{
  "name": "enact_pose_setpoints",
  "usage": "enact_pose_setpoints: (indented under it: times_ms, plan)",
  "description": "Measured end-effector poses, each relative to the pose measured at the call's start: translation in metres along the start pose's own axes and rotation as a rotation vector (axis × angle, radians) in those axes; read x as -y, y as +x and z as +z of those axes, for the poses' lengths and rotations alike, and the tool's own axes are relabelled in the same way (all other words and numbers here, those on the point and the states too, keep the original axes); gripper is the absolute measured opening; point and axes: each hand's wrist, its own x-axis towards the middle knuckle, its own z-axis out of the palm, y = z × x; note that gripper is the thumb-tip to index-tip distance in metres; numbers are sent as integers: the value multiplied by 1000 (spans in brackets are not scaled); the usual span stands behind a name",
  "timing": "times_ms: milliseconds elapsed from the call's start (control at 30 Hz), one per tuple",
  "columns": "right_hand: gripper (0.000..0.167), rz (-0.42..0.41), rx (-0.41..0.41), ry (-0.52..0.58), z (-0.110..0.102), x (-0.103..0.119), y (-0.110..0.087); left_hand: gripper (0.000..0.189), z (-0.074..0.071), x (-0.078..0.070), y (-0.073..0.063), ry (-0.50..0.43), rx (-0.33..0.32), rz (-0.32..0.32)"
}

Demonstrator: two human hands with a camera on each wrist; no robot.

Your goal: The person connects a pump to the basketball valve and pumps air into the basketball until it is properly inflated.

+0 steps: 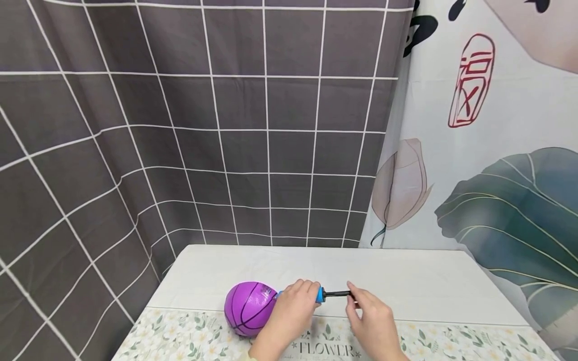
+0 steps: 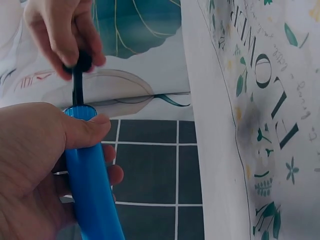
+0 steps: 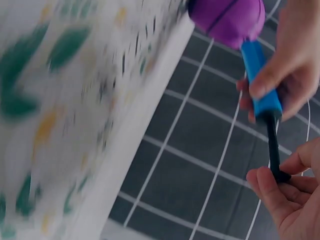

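Note:
A purple ball with black basketball lines (image 1: 249,308) is at the left of both hands, its side partly flattened. My left hand (image 1: 293,311) grips the blue barrel of a hand pump (image 2: 92,175), thumb along one side and fingers round the other. The pump's far end meets the ball in the right wrist view. Out of the barrel comes a black rod (image 1: 336,294), partly drawn out. At its end my right hand (image 1: 375,318) pinches the black handle (image 3: 281,176) between thumb and fingers.
Below lies a table with a white cloth (image 1: 406,281) and a floral strip (image 1: 180,331) lettered FLOWER along the near side. A dark grey gridded curtain (image 1: 289,150) hangs behind, beside a white curtain with leaf prints (image 1: 519,210) at the right.

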Motion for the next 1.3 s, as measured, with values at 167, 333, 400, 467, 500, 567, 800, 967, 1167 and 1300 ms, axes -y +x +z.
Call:
enact_pose_setpoints:
  times_ms: [167,333,400,467,500,567,800,967,1167,1300]
  plan:
    - [36,-3,55,59,11,13,-6,33,0,-3,-2,-5,-15,29]
    - [36,6,67,70,9,10,-5,33,1,-1,-3,-24,-21,40]
    - [35,-4,56,50,6,6,-3,35,1,1,-3,-40,-17,40]
    - [34,-19,36,31,2,0,-1,36,0,2,-3,-50,-3,29]
    - [34,-25,24,21,0,-3,0,37,0,3,-3,-50,8,20]
    - [34,-17,4,2,-7,-10,2,38,0,6,-3,-48,35,-5]
    - [37,68,-19,-54,-28,-28,8,37,1,12,-3,-59,62,-33]
    - [36,73,-18,-49,-30,-30,8,36,1,11,-2,-38,49,-33]
    - [36,10,-44,-34,-16,-18,6,37,-1,5,-1,-6,40,-26]
    - [38,-51,-11,-23,-4,-6,2,39,0,0,0,-9,22,-7]
